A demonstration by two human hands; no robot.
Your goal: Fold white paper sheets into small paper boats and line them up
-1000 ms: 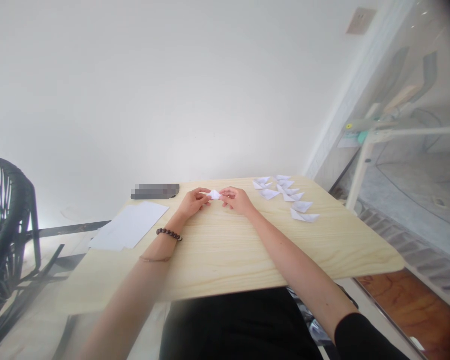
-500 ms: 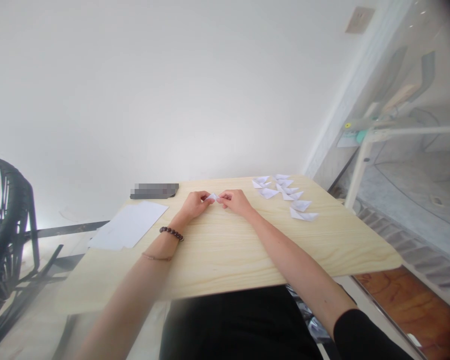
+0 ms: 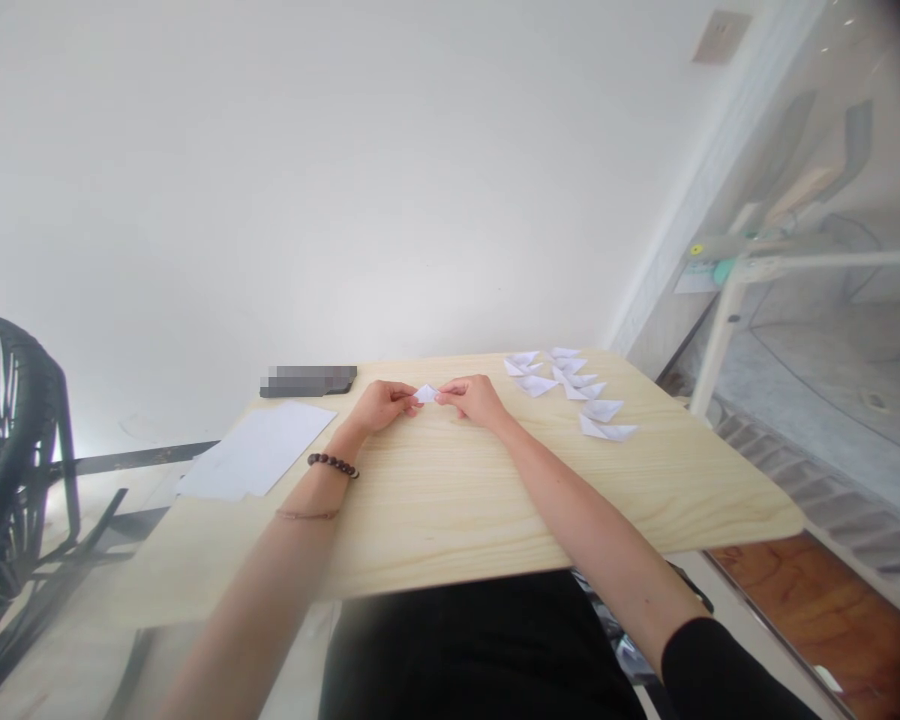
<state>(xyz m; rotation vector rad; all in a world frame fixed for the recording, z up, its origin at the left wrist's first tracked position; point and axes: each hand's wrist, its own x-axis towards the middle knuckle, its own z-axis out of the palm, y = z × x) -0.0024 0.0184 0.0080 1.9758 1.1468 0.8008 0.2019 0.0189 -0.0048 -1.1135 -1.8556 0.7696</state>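
Note:
A small folded white paper [image 3: 427,394], peaked in the middle, is held between my two hands above the far half of the table. My left hand [image 3: 384,404] pinches its left corner with thumb and fingers. On the other side my right hand [image 3: 474,401] grips the right corner the same way. To the right lie several folded paper boats [image 3: 607,431], grouped near the table's far right part. Sheets of white paper [image 3: 259,450] rest flat at the left, a short way from my left wrist.
The light wooden table [image 3: 450,510] stands against a white wall. A dark flat object [image 3: 307,381], partly blurred out, lies at its far left edge. A dark woven chair [image 3: 22,430] is at the left, and a white metal frame [image 3: 720,340] stands at the right.
My left hand has shifted slightly left, and more of the folded paper shows between my hands. My right hand has barely moved. The boats and sheets stay in place.

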